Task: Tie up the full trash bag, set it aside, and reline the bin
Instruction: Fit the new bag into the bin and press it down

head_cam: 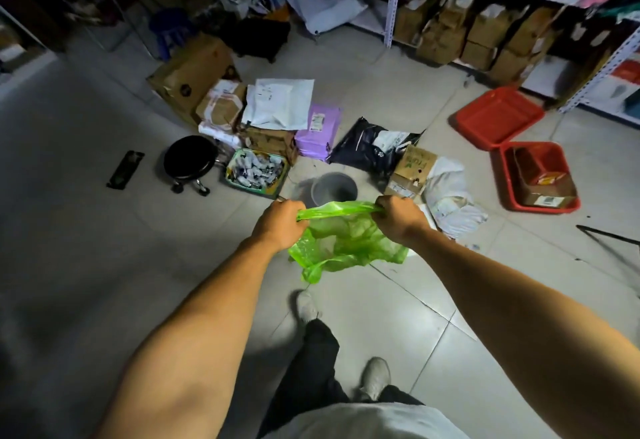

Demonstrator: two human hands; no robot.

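Note:
A thin green plastic bag (346, 241) hangs in front of me, held by its top edge. My left hand (282, 222) is closed on the left end of that edge and my right hand (398, 219) on the right end, stretching it between them. The bag droops loose and crumpled below my fists. On the tiled floor just beyond it stands a small grey bin (334, 189), unlined and dark inside. To its right lies a tied white bag (450, 199), bulging with contents.
Cardboard boxes (194, 75), mailers and a tray of small items (256, 172) crowd the floor behind the bin. A black round stool (190, 161) is at the left, two red tubs (519, 148) at the right. Shelving runs along the back wall. My feet (375, 376) are below.

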